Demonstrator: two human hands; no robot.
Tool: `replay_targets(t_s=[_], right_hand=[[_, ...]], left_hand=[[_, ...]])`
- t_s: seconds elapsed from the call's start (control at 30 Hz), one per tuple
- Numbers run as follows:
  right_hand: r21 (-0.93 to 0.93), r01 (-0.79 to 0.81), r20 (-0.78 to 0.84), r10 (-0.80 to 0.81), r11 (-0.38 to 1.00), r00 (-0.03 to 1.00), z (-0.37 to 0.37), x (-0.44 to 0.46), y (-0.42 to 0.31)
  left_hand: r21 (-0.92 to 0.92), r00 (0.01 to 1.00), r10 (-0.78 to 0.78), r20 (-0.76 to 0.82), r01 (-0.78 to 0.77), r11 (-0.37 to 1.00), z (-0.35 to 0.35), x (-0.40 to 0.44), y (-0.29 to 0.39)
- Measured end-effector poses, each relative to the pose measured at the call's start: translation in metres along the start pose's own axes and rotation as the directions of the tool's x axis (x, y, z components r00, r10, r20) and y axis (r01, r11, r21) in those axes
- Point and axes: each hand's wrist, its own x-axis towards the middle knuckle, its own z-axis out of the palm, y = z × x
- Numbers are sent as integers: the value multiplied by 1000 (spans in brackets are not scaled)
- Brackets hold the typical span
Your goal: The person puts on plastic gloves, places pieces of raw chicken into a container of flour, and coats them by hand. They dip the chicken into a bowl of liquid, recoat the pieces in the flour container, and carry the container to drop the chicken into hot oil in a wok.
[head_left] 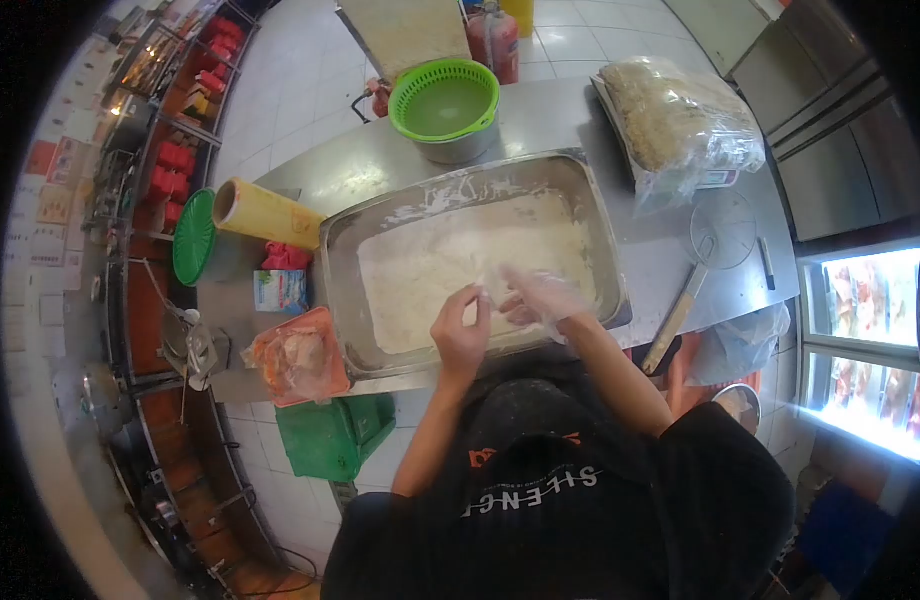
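Note:
A large steel pan point(342, 290) stands in front of me, with a layer of white flour point(430, 255) across its bottom. My left hand point(462, 325) is over the pan's near side, its thumb and fingertips brought together. Anything between those fingertips is too small to make out. Beside it on the right is my right hand point(542, 297), in a loose clear plastic glove point(565, 292). Its fingers are slightly bent and apart, pointing toward the left hand, with nothing visible in them.
Behind the pan sits a green basket point(445, 100) over a metal pot. A plastic-wrapped brown bundle point(680, 115) lies back right, near a round wire strainer point(722, 230). To the left are a plastic-wrap roll point(265, 212), a blue-white box point(280, 291) and an orange basket point(300, 355) holding bagged food.

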Motion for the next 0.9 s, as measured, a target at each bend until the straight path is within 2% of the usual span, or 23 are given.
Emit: replay_targets(t_s=[0.1,0.2,0.23,0.3,0.4,0.5,0.6,0.7,0.73,0.8,0.83,0.9], right_hand=[[38,362,-9,-362,931,932,9,31,37],[-211,493,-77,-517,844,853,10,37,36],[-374,587,-6,-635,718,773,11,35,36],[-628,692,199,-786,356,585,16,18,25],[-596,449,172,-440,666,881,33,-1,7],[-707,444,-4,-631,551,776,47,16,13],[-665,466,-144,-712,584,687,61,13,17],[-651,469,-123,-692,598,711,63,12,22],[-488,499,-113,-618,716,778,60,18,26],[-119,463,-43,-470,879,882,45,36,36],[32,357,-24,-356,934,934,38,44,39],[325,99,72,-129,941,989,26,56,41]], left_hand=[[-12,991,-110,80,111,994,-17,-16,16],[-274,906,-423,-15,403,873,-25,-30,10],[-337,900,-435,-5,408,848,-27,-30,5],[-464,888,-460,18,415,782,-31,-27,-7],[-721,816,-558,153,478,501,-34,-21,-28],[-784,581,-812,-49,482,392,-30,-18,-48],[-438,559,-828,-44,734,519,-11,-21,-35],[-521,527,-841,124,756,397,-4,-12,1],[-635,537,-812,230,715,293,0,-17,-13],[-697,533,-784,317,692,188,2,-27,-39],[-720,533,-765,362,681,134,1,-30,-50],[-699,423,-750,509,712,-73,-6,-25,-58]])
